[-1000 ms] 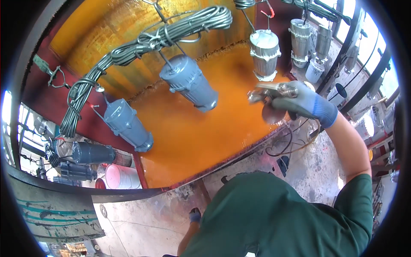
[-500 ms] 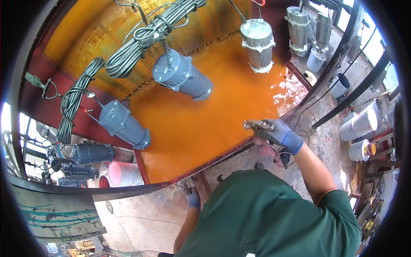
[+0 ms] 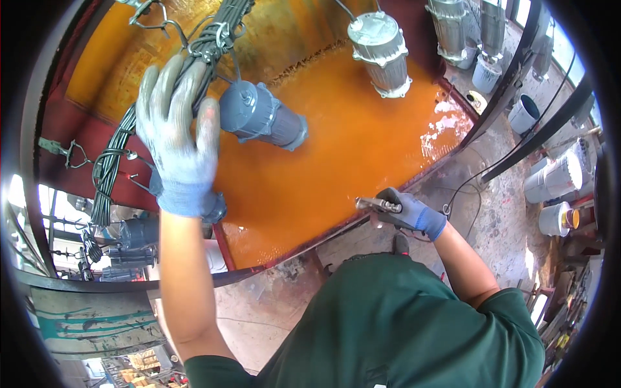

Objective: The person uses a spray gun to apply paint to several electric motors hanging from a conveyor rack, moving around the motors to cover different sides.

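My left hand [image 3: 178, 136], in a blue and grey coated work glove, is raised at the left with its fingers stretched out. It overlaps a tied bundle of grey cable [image 3: 223, 32]; whether it touches the cable I cannot tell. Right of it hangs a blue-grey cylindrical motor or pump [image 3: 262, 116], tilted. Behind the hand and wrist, a second blue-grey one [image 3: 217, 207] is mostly hidden. My right hand [image 3: 417, 216], gloved too, is closed around a metal spray gun [image 3: 380, 204], its nozzle end pointing left, over the near edge of the orange-coated booth.
A light grey unit [image 3: 381, 55] hangs farther right inside the booth [image 3: 310, 194], whose orange floor looks wet. More units [image 3: 447, 29] hang beyond its right side. Buckets [image 3: 553, 181] stand at right, near a dark post [image 3: 537, 129]. A black hose [image 3: 479, 174] runs across the floor.
My left hand has risen from low beside my body to the hanging cable bundle. The spray gun in my right hand has shifted slightly left and down in the view.
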A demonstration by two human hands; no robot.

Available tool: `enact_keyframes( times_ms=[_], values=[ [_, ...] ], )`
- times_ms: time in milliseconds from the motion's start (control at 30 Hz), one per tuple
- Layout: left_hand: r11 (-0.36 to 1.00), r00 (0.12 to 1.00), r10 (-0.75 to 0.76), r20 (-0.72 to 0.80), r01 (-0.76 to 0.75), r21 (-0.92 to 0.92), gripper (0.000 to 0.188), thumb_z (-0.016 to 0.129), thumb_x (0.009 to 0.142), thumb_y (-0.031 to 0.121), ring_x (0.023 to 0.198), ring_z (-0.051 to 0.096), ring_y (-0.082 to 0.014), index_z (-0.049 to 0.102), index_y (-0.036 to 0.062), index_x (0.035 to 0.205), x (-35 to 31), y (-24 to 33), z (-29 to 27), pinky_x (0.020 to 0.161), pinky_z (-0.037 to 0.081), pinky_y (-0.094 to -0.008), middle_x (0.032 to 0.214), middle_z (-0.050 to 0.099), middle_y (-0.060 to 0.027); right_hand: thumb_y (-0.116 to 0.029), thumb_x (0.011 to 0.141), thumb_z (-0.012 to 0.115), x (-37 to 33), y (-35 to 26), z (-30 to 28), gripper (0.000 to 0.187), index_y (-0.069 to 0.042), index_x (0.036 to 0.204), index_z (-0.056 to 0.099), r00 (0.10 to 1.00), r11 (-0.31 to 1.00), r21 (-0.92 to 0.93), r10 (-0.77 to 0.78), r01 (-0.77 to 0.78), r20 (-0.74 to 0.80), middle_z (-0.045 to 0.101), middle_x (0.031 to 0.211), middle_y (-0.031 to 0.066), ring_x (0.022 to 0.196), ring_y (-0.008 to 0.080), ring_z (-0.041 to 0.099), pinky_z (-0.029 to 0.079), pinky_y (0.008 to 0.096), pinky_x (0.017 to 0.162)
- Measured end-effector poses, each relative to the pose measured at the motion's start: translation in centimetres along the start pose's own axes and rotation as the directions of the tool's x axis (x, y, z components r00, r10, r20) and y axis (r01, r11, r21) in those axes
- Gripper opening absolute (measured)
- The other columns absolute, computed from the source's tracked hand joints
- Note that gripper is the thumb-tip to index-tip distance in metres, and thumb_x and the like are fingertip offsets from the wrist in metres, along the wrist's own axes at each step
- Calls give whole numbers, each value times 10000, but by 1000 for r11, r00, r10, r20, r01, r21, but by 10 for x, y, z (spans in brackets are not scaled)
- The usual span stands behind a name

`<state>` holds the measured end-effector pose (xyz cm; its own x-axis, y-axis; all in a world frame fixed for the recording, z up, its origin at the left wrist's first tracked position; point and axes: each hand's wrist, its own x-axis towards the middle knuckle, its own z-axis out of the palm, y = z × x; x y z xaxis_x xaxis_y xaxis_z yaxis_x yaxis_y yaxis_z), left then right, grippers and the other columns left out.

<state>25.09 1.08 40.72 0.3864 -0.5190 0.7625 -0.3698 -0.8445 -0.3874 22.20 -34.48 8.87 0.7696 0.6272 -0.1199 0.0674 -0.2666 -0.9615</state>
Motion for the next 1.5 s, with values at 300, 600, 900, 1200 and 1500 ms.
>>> enact_keyframes(
  times_ms=[300,600,900,1200,1500],
  values=[
    [835,956,-170,237,268,-480,327,630,997,126,1252,642,-297,722,28,1296,36,-1,33,1111,468,-392,1298,704,-159,-301,929,751,-64,215,-27,328,-71,1161,738,723,782,79,605,-618,-334,773,912,78,827,190,753,588,371,724],
    [830,931,-35,363,229,-509,376,592,1025,177,1286,608,-306,678,25,1358,82,-18,85,1143,433,-392,1328,674,-182,-159,944,688,-123,218,-36,184,-94,1115,673,766,799,448,561,-401,-313,701,798,73,576,161,660,508,311,502],
    [867,958,-132,256,237,-438,373,568,1074,167,1256,627,-221,654,-7,1392,99,-42,108,1107,469,-339,1369,658,-153,-234,955,760,-61,69,-77,271,-56,1156,719,953,994,25,112,-109,-282,735,868,74,652,140,684,543,312,578],
    [316,658,-721,215,589,-744,371,591,1064,312,979,623,-230,660,-53,1079,-117,52,57,937,495,-373,1080,658,-149,-153,987,745,-48,-198,-171,241,-6,1170,690,859,902,-185,-428,390,-279,739,896,55,821,122,699,558,284,772],
    [-121,-210,-695,687,977,176,255,614,1031,198,912,705,-209,736,-9,1115,-527,248,5,840,562,-363,1005,770,-138,-182,895,788,-44,-232,-196,210,-45,966,645,974,671,-718,-224,187,43,674,757,137,687,235,683,539,360,686]
  ],
)
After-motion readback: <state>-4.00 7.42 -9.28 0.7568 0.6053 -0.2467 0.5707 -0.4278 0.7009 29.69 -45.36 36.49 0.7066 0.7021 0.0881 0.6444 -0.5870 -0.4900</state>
